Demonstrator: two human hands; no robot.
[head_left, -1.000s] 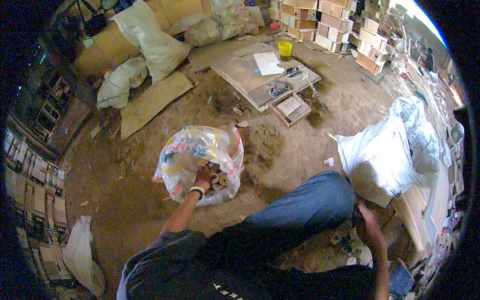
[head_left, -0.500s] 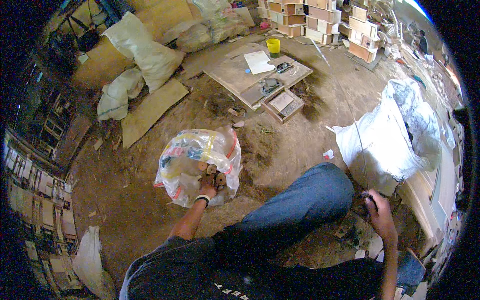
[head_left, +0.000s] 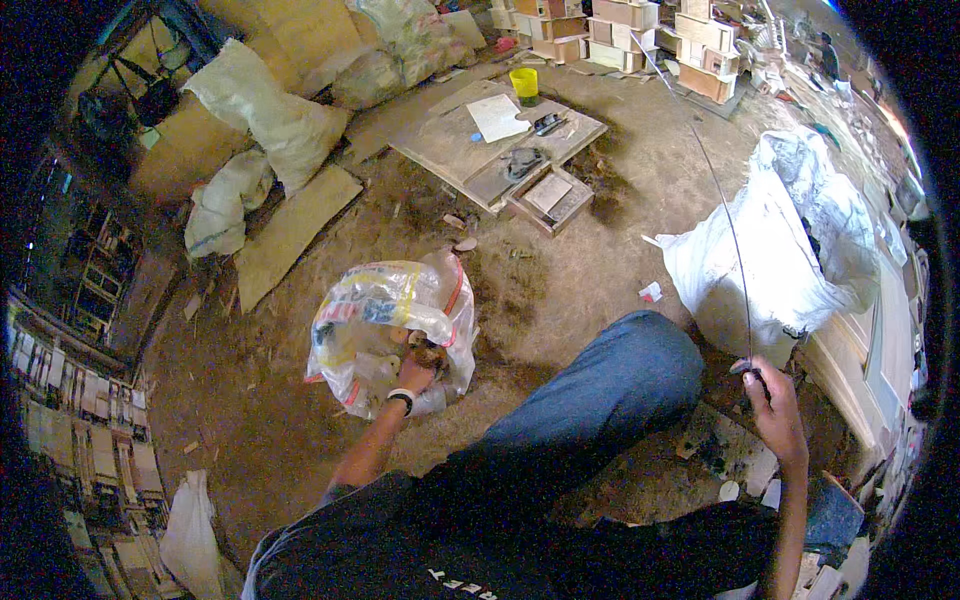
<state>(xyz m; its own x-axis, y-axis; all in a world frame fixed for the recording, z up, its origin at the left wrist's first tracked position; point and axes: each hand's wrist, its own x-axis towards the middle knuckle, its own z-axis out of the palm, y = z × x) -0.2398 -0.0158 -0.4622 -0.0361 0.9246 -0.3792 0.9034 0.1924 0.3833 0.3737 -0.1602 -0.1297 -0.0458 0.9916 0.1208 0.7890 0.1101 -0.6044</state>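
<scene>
My left hand (head_left: 413,377), with a light band at its wrist, reaches into a clear plastic bag (head_left: 375,283) with coloured print on the ground. Small round brown wooden-looking pieces (head_left: 398,337) lie in the bag around its fingers, which are mostly hidden among them. To the right of my knee, my right hand (head_left: 778,410) is closed on a long thin dark wire (head_left: 735,235), which rises up and away from the fist. A small brownish disc-like piece (head_left: 740,367) shows at the thumb, by the wire's lower end.
Beyond the bag lies a low wooden board (head_left: 450,150) with a paper, a yellow cup (head_left: 524,84) and a shallow wooden box (head_left: 550,198). A large white sack (head_left: 720,270) stands right of my knee. Stacked wooden boxes (head_left: 706,50) rise at the back.
My right hand has risen slightly, and the wire now stands out more clearly above it. My left hand stays in the bag, its fingers deeper among the pieces. The view has shifted slightly.
</scene>
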